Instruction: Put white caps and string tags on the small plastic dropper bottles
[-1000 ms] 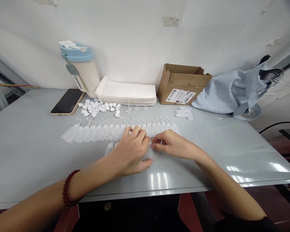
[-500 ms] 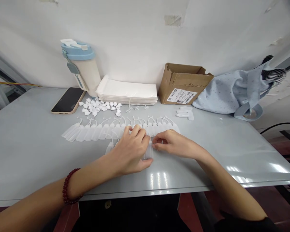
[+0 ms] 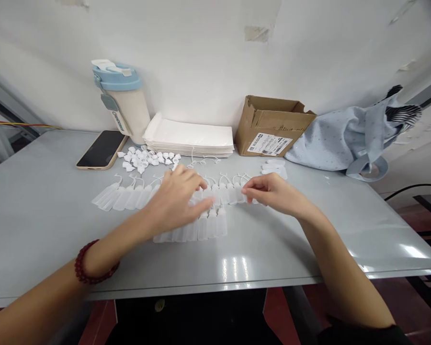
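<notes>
- Left hand (image 3: 175, 199): open, fingers spread, palm down over the back row of tubes (image 3: 129, 197). It is motion-blurred, so I cannot tell if it touches them.
- This hand hides the middle of the back row and the far left part of the front row of tubes (image 3: 208, 225) on the table (image 3: 39, 225).
- Right hand (image 3: 271, 191): thumb and forefinger pinched shut at the back row's right end, covering it. Whatever is between the fingertips is too small to make out.
- Behind: pile of caps (image 3: 147, 159), phone (image 3: 100, 149), stack of envelopes (image 3: 188, 136), box (image 3: 273, 127).
</notes>
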Motion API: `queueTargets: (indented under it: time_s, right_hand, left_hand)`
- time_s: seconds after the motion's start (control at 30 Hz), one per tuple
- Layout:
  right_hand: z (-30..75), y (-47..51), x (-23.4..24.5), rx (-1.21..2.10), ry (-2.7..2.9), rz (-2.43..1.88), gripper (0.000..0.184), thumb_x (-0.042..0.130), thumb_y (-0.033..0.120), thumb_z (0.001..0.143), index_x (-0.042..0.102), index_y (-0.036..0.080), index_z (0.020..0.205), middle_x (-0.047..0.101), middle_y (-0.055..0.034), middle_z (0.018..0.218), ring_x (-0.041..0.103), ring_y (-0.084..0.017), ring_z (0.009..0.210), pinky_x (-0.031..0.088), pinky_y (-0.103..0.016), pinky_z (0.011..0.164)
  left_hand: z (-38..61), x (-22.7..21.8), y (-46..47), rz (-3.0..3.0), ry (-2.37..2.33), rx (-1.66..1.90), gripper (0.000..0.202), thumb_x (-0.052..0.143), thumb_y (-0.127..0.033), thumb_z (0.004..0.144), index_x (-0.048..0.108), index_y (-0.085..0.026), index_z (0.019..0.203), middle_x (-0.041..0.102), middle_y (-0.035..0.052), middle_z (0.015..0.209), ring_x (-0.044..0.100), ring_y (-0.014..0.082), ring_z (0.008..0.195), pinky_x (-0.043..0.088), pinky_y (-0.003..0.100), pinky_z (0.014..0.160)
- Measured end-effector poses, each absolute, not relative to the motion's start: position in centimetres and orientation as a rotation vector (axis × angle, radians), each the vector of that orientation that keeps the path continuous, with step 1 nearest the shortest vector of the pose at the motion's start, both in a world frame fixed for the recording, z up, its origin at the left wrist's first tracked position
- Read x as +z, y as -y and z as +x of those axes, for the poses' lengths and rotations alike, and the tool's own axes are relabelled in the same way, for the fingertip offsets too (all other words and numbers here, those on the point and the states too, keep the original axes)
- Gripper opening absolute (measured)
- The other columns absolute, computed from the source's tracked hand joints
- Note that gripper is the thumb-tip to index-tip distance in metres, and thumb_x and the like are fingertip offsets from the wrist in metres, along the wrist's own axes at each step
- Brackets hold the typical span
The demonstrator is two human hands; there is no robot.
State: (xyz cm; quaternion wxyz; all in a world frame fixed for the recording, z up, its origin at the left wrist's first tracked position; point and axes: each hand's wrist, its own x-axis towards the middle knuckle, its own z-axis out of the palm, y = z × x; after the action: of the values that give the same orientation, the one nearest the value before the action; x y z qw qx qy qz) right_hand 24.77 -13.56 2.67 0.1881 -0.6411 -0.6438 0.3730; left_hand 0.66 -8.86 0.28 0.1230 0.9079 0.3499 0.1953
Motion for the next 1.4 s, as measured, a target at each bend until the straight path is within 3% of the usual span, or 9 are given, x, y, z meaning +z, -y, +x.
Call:
queueTargets:
  time_s: [0.1, 0.27, 0.4, 0.63, 0.83, 1.2, 1.4]
  right_hand:
    - [26.5, 12.4, 2.0, 0.796, 1.653, -1.869, 0.023, 0.055, 0.035, 0.081, 0.064, 0.016, 0.071, 0.062, -0.0012, 0.063, 0.043, -0.010, 0.050, 0.033, -0.026, 0.049]
    - [29.9, 10.4, -0.2, 0.122, 1.639, -1.900, 0.015, 0.051, 0.023, 0.079, 0.065, 0.017, 0.077, 0.068, -0.0080, 0.080, 0.060, -0.020, 0.074, 0.044, -0.034, 0.072]
    - [32.1, 9.5, -1.5, -0.065, 1.688, -2.043, 0.020, 0.050, 0.019, 0.078, 0.067, 0.016, 0.086, 0.066, -0.0143, 0.097, 0.061, -0.028, 0.090, 0.044, -0.041, 0.081]
    - [33.7, 9.1, -1.8, 0.052, 1.667, -2.086, 0.021, 0.053, 0.017, 0.075, 0.070, 0.018, 0.088, 0.069, -0.0120, 0.097, 0.062, -0.028, 0.092, 0.044, -0.043, 0.085]
    - [33.9, 9.2, -1.6, 0.086, 1.639, -2.059, 0.018, 0.057, 0.019, 0.073, 0.072, 0.019, 0.083, 0.073, -0.0093, 0.093, 0.063, -0.028, 0.092, 0.045, -0.043, 0.086]
    - [33.4, 9.1, -1.9, 0.160, 1.742, -2.089, 0.018, 0.061, 0.014, 0.067, 0.072, 0.018, 0.081, 0.072, -0.0070, 0.090, 0.064, -0.025, 0.089, 0.045, -0.038, 0.083]
    - [33.2, 8.9, -2.4, 0.151, 1.775, -2.065, 0.021, 0.060, 0.011, 0.067, 0.072, 0.016, 0.083, 0.074, -0.0083, 0.090, 0.066, -0.027, 0.092, 0.047, -0.038, 0.083]
  left_hand:
    - [-0.6, 0.2, 6.3, 2.490, -1.231, 0.663, 0.029, 0.040, -0.037, 0.090, 0.060, -0.018, 0.079, 0.063, 0.0071, 0.083, 0.049, 0.0268, 0.093, 0.041, 0.045, 0.079]
    - [-2.2, -1.0, 3.3, 2.508, -1.301, 0.602, 0.032, 0.038, -0.034, 0.089, 0.062, -0.018, 0.103, 0.065, 0.0087, 0.107, 0.044, 0.0324, 0.112, 0.038, 0.051, 0.089]
    - [-2.1, -1.9, 2.6, 2.610, -1.207, 0.457, 0.038, 0.032, -0.032, 0.092, 0.058, -0.018, 0.116, 0.055, 0.0095, 0.131, 0.036, 0.0339, 0.125, 0.032, 0.057, 0.096]
    - [-1.7, -2.5, 2.2, 2.568, -1.112, 0.285, 0.045, 0.026, -0.042, 0.096, 0.062, -0.022, 0.114, 0.051, 0.0061, 0.138, 0.028, 0.0341, 0.134, 0.026, 0.059, 0.101]
    - [-1.9, -1.9, 2.5, 2.590, -1.118, 0.370, 0.048, 0.026, -0.046, 0.097, 0.060, -0.019, 0.115, 0.057, 0.0110, 0.126, 0.037, 0.0323, 0.126, 0.030, 0.057, 0.099]
    - [-1.8, -1.5, 3.1, 2.643, -1.148, 0.683, 0.050, 0.030, -0.037, 0.096, 0.040, -0.011, 0.138, 0.040, 0.0150, 0.142, 0.034, 0.0276, 0.131, 0.028, 0.048, 0.109]
    - [-1.8, -1.5, 3.2, 2.639, -1.176, 0.588, 0.049, 0.030, -0.033, 0.095, 0.046, -0.009, 0.134, 0.046, 0.0150, 0.140, 0.037, 0.0292, 0.130, 0.029, 0.050, 0.109]
